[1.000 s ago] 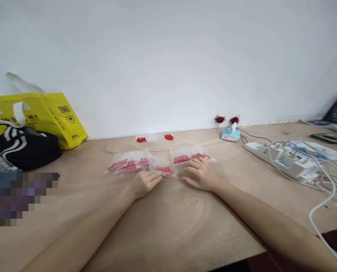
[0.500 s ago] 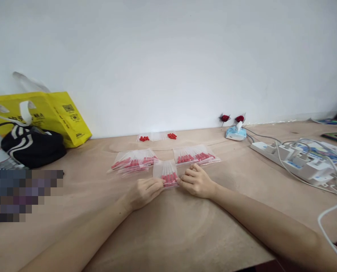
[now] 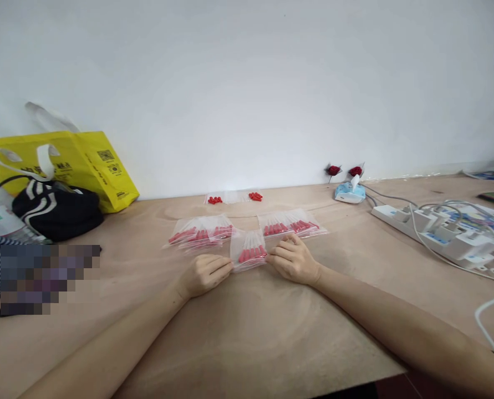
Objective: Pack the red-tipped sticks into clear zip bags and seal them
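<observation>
White wall closes off the far edge of a pale plywood desk [image 3: 247,332]; at its middle lies a small clear plastic bag of red capsule-shaped pieces [image 3: 249,251], flat on the wood; the left hand [image 3: 204,273] touches this bag's left edge with curled fingers, and the right hand [image 3: 293,259] grips its right edge between thumb and fingertips, so both hands are narrowed on the one bag; just behind the bag to the left sits a fanned pile of similar clear bags with red pieces [image 3: 199,233], and just behind it to the right a second such pile [image 3: 290,224]; further behind the bag, near the wall, lie loose red pieces [image 3: 234,197]; well left of the bag stand a yellow plastic carrier bag [image 3: 86,163] and a black striped pouch [image 3: 57,209]; well right of it sprawl a white power strip with cables [image 3: 442,235] and a blue tissue pack [image 3: 350,191].
</observation>
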The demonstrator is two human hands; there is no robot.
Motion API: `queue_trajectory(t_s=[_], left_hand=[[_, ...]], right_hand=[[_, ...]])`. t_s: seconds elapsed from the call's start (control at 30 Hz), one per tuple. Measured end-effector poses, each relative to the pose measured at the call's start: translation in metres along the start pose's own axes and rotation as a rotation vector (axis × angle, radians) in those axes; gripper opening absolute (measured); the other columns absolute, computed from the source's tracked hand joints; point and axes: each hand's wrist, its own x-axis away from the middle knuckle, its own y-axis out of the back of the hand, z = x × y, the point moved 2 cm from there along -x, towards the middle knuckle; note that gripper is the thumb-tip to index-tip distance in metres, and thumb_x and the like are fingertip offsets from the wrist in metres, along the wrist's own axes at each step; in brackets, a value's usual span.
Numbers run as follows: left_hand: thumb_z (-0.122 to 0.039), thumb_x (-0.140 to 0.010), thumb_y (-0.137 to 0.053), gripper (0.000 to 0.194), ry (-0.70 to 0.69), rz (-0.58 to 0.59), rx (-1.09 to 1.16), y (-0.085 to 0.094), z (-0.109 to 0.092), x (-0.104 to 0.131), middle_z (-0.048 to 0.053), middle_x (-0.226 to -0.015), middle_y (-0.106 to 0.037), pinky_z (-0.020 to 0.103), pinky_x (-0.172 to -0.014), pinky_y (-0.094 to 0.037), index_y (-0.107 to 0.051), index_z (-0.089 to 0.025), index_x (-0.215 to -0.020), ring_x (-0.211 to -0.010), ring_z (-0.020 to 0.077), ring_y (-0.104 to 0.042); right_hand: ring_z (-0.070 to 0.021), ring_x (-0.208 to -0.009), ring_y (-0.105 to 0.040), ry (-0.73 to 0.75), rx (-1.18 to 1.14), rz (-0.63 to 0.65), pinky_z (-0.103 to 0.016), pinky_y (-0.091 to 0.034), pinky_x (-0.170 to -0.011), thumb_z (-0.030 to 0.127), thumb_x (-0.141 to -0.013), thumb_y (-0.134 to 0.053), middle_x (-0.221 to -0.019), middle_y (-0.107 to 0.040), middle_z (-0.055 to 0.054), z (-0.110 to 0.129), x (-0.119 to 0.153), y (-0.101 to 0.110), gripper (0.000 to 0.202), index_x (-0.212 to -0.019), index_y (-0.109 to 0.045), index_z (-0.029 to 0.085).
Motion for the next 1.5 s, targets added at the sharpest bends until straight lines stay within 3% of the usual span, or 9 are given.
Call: queue_trajectory(t_s=[0.33,0.53,0.8,1.07,1.27,1.5], left_hand=[[-0.010,-0.079,-0.050,0.011,0.031,-0.025,0.034,-0.001,0.004,-0.002,0.004,-0.075,-0.067,0.025,-0.055,-0.052,-0.058,-0.015,-0.086,-0.061,0.0132,-0.061],[-0.011,-0.079,-0.052,0.010,0.172,-0.013,0.048,-0.010,0.000,-0.017,0.003,-0.076,-0.064,0.027,-0.066,-0.051,-0.058,-0.015,-0.086,-0.071,0.0137,-0.060],[-0.012,-0.079,-0.053,0.010,0.114,-0.022,0.046,-0.026,-0.009,-0.033,0.002,-0.074,-0.064,0.025,-0.063,-0.049,-0.058,-0.015,-0.087,-0.069,0.0122,-0.059],[-0.008,-0.076,-0.056,0.009,0.015,-0.082,0.048,-0.024,-0.008,-0.035,0.002,-0.070,-0.064,0.027,-0.057,-0.046,-0.058,-0.011,-0.085,-0.063,0.0131,-0.056],[-0.004,-0.075,-0.057,0.010,-0.049,-0.115,0.036,-0.023,-0.010,-0.038,0.002,-0.068,-0.064,0.028,-0.061,-0.046,-0.057,-0.010,-0.083,-0.064,0.0126,-0.056],[-0.010,-0.077,-0.057,0.010,0.030,-0.088,0.015,-0.024,-0.005,-0.033,0.002,-0.074,-0.065,0.028,-0.062,-0.046,-0.057,-0.014,-0.087,-0.067,0.0132,-0.057]], right_hand=[[-0.0078,-0.059,-0.048,-0.043,-0.018,-0.026,-0.032,-0.029,-0.074,0.007,-0.076,-0.044,-0.065,-0.062,0.003,0.000,-0.001,0.001,0.016,-0.071,-0.055,0.017],[-0.0073,-0.056,-0.049,-0.144,-0.067,-0.034,-0.030,-0.028,-0.073,0.013,-0.080,-0.047,-0.061,-0.061,0.003,0.001,-0.007,0.000,0.015,-0.069,-0.056,0.018],[-0.0087,-0.059,-0.051,-0.170,-0.113,-0.037,-0.030,-0.028,-0.072,0.017,-0.081,-0.047,-0.063,-0.062,0.002,0.008,-0.015,-0.004,0.013,-0.072,-0.057,0.017],[-0.0084,-0.060,-0.050,-0.133,-0.087,-0.044,-0.030,-0.029,-0.071,0.016,-0.080,-0.048,-0.063,-0.062,0.003,0.008,-0.016,-0.002,0.011,-0.074,-0.057,0.017],[-0.0094,-0.061,-0.047,-0.047,-0.015,-0.066,-0.030,-0.028,-0.068,0.015,-0.079,-0.050,-0.065,-0.062,0.003,0.011,-0.017,-0.004,0.009,-0.076,-0.059,0.018],[-0.0088,-0.062,-0.049,-0.130,-0.021,-0.074,-0.030,-0.028,-0.067,0.014,-0.080,-0.047,-0.065,-0.062,0.002,0.009,-0.018,-0.003,0.013,-0.075,-0.059,0.018]])
